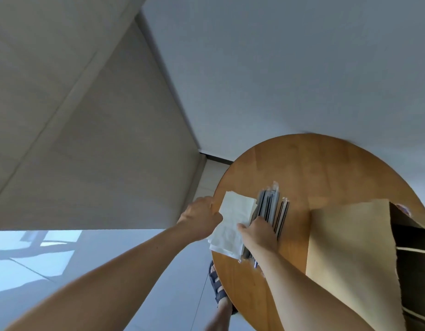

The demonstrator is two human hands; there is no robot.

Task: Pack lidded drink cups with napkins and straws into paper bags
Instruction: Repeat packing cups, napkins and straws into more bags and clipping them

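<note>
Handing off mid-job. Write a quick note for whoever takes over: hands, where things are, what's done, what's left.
Left hand: holds the left edge of the napkins.
Right hand: on the straws, thumb on the napkins; grip unclear.
Both piles lie on the round table; the paper bag stands open to their right.
Done: unclear, no cups in view.
Left: napkin and straw into the bag.
</note>
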